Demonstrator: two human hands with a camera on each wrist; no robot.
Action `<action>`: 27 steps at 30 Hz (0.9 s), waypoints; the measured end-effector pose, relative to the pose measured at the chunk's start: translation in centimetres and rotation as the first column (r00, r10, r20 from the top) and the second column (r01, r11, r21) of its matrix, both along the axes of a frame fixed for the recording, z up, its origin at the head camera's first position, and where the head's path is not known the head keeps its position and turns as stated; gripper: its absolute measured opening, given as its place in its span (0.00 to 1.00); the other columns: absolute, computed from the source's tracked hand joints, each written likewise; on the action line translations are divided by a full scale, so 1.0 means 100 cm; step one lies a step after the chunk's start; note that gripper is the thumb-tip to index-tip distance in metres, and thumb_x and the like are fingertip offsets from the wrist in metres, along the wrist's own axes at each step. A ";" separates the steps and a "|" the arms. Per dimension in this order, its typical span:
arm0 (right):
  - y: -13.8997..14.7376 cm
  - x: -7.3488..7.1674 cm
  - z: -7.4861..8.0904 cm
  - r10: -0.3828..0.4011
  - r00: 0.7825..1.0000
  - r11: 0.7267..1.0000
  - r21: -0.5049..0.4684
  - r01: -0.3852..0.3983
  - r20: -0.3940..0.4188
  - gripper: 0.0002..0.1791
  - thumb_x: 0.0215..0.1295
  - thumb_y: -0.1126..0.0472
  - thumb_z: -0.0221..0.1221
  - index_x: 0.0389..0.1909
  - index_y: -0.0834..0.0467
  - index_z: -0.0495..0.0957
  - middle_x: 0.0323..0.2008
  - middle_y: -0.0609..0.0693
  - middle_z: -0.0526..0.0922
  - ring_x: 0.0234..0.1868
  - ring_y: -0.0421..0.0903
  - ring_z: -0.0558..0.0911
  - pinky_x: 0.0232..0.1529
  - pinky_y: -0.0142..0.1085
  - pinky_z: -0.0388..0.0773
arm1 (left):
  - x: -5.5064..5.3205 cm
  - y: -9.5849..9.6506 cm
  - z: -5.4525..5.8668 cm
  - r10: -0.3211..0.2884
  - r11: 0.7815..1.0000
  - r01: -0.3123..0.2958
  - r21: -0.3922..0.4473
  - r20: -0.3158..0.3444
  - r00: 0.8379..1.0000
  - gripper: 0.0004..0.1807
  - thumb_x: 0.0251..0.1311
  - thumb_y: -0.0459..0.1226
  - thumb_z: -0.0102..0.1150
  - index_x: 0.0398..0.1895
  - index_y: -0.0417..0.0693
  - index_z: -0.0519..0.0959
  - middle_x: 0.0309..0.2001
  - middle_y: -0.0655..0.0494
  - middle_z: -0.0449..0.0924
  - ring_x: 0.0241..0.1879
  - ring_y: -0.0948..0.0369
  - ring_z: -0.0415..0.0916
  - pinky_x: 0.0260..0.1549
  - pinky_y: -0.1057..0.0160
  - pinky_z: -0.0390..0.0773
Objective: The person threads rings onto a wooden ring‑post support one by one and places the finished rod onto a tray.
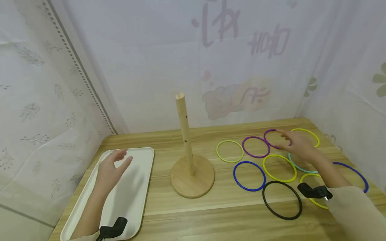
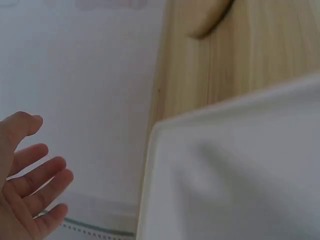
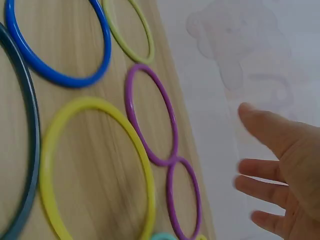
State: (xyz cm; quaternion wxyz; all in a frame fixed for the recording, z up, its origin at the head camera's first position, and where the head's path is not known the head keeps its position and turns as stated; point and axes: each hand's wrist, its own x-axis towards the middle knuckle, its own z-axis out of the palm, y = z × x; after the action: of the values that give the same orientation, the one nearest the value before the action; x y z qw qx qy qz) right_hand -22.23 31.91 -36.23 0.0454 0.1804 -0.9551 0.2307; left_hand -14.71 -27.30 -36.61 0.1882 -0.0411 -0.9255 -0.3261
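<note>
Cream fabric sleeves [image 1: 357, 207] end behind two bare hands. The right hand [image 1: 297, 144] hovers with thumb and fingers well parted, holding nothing; the left hand [image 1: 110, 170], likewise wide and empty, is above a white rectangular tray [image 1: 135, 180] whose nearer left part the forearm covers.

From the right hand, a thin round purple ring [image 1: 264, 138] lies at 10 o'clock and a thin round yellow ring [image 1: 316, 135] at 2, both partly covered. At 5 o'clock the forearm crosses a turquoise ring [image 1: 307, 172]; farther out, another yellow ring [image 1: 307, 175] is interrupted by the arm and a black wrist mount [image 1: 315, 191]. A blue ring [image 1: 356, 171] at 4 is half hidden. Lime, purple, yellow, blue and black rings spread between 6 and 9 o'clock.

A pale wooden post [image 1: 184, 130] on a round base [image 1: 178, 184] stands at the left hand's 3 o'clock.

At the post's 1 o'clock, a white cloth curtain [image 1: 150, 67] bears faint mauve lettering [image 1: 269, 42]: "HO" seems to begin one word; the rest is illegible.
</note>
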 end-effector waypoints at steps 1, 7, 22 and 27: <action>-0.004 0.002 -0.003 0.014 1.000 1.000 -0.022 -0.013 0.015 0.31 0.63 0.54 0.57 0.59 0.70 0.63 0.46 0.70 0.75 0.46 0.66 0.74 0.44 0.56 0.69 | 0.000 0.009 0.001 -0.020 0.997 0.020 0.076 0.006 1.000 0.22 0.61 0.43 0.56 0.54 0.38 0.72 0.47 0.41 0.76 0.47 0.49 0.73 0.45 0.50 0.70; -0.029 0.007 -0.021 0.080 0.997 0.993 -0.094 -0.078 0.014 0.19 0.58 0.62 0.62 0.46 0.69 0.75 0.29 0.49 0.80 0.31 0.47 0.79 0.32 0.39 0.76 | 0.000 0.059 0.006 -0.141 0.896 0.117 0.428 0.025 0.990 0.16 0.60 0.39 0.58 0.49 0.42 0.77 0.41 0.50 0.79 0.38 0.69 0.75 0.38 0.73 0.72; -0.063 0.009 -0.053 0.114 0.990 0.984 -0.144 -0.102 0.078 0.13 0.53 0.62 0.65 0.39 0.64 0.80 0.27 0.46 0.76 0.30 0.43 0.72 0.32 0.35 0.71 | -0.006 0.145 -0.014 -0.307 0.705 0.254 0.662 -0.038 0.951 0.19 0.50 0.31 0.66 0.47 0.41 0.77 0.43 0.47 0.76 0.40 0.56 0.73 0.37 0.62 0.75; -0.070 0.010 -0.063 0.127 0.979 0.973 -0.212 -0.092 0.159 0.15 0.53 0.62 0.66 0.41 0.65 0.79 0.32 0.51 0.77 0.34 0.46 0.72 0.35 0.37 0.72 | -0.007 0.161 -0.020 -0.277 0.707 0.210 0.676 -0.009 0.961 0.22 0.47 0.31 0.68 0.48 0.41 0.76 0.45 0.49 0.75 0.43 0.54 0.70 0.38 0.61 0.75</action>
State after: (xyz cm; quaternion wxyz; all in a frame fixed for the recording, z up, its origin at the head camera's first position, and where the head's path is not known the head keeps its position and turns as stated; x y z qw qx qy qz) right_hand -21.27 24.86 -42.49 -0.0314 0.2069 -0.9154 0.3438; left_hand -15.45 -11.22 -38.64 0.1023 -0.0773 -0.7399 -0.6604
